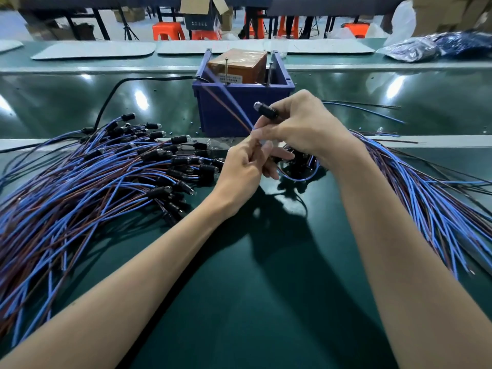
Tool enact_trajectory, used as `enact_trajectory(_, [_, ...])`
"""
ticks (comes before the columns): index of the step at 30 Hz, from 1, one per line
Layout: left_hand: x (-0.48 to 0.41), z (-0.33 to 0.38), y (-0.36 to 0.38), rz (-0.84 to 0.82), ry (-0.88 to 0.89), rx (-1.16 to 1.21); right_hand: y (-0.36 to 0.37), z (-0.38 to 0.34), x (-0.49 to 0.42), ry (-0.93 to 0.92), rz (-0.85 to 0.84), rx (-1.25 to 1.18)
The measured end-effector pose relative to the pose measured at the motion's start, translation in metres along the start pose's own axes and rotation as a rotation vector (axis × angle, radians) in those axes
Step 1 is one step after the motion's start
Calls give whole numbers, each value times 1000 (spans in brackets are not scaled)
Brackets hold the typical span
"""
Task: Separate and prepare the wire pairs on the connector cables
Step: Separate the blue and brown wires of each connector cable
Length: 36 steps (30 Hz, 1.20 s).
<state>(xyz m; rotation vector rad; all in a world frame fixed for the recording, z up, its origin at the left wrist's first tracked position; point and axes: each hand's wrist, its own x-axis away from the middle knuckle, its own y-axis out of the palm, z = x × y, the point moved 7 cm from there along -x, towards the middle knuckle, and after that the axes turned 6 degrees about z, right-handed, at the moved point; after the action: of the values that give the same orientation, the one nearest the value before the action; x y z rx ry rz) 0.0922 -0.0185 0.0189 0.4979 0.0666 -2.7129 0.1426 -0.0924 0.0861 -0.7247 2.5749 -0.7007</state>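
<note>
My right hand (300, 126) holds a black connector (266, 111) with a clear tip pointing left, raised above the green table. Its blue wire (226, 98) and brown wire (226, 109) stretch up and left towards the blue bin. My left hand (246, 169) sits just below, its fingertips pinching those wires where they meet the right hand. A big heap of connector cables (106, 169) with blue and brown wires lies to the left. Another bundle (415, 182) fans out to the right, its black connectors (300, 161) partly hidden under my right hand.
A blue plastic bin (221, 107) stands behind my hands, holding an orange box (239, 65) and upright metal pins. A black power cord (111, 94) runs from it to the left. Loose wires (372, 113) lie at the back right. Plastic bags (431, 49) sit far right.
</note>
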Motion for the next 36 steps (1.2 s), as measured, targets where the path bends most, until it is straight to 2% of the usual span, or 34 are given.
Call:
enact_trajectory(5, [-2,1,-15,177,-1,33,-7,9,-4,97,107,-113])
enact_trajectory(12, [-3,-4,-31,393,-39,105,-17,13,-9,95,235,-69])
enact_trajectory(16, [-3,-7,-37,475,-65,38,-25,20,-10,121,351,-62])
enact_trajectory(19, [-4,-9,-37,478,-102,26,-30,27,-12,171,388,-19])
enact_trajectory(24, [-3,-8,-35,464,-135,41,-26,38,-15,241,347,-12])
enact_trajectory(36, [-4,-16,-33,436,-202,4,-17,33,-17,153,248,-48])
